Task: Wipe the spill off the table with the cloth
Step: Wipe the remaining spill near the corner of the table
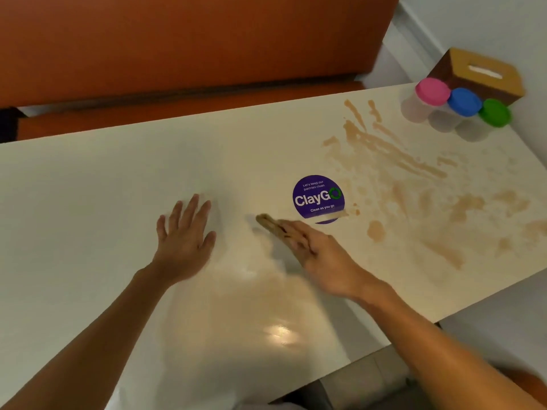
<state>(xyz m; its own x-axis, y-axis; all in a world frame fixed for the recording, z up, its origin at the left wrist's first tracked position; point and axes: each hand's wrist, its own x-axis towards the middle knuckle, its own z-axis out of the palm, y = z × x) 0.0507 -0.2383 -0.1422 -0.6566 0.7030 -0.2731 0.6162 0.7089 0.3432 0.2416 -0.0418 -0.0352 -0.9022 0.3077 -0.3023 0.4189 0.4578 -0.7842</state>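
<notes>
The left hand (185, 232) lies flat on the table (88, 179), fingers spread and straight, holding nothing; it seems to give support only. The right hand (322, 261) presses the cloth (270, 224) down on the table. Its fingers lie rather straight along the top of the cloth, not clenched. The thumb is hidden and the hand is blurred, so I cannot tell if the thumb pinches the cloth from below. The cloth is brown and looks soaked. Its end sticks out past the fingertips, between the two hands.

The spill (393, 155) is to the right of the right hand and beyond it: brown streaks and blotches, well apart from the cloth. Just beyond the right hand's fingers is a round purple sticker (318, 199), with some drops beside it. Behind the right hand, toward the person, the table shows a pale brown wet film (266, 297).

I judge that the wiping is in progress and about half of the work remains. The next move calls for carrying the cloth to the right, over the streaks, with firm flat pressure. A cloth this wet may only smear, so a fresh side would help. The tubs (464, 102) and the box (479, 74) stand at the far right, near the streaks, so strokes there need care.
</notes>
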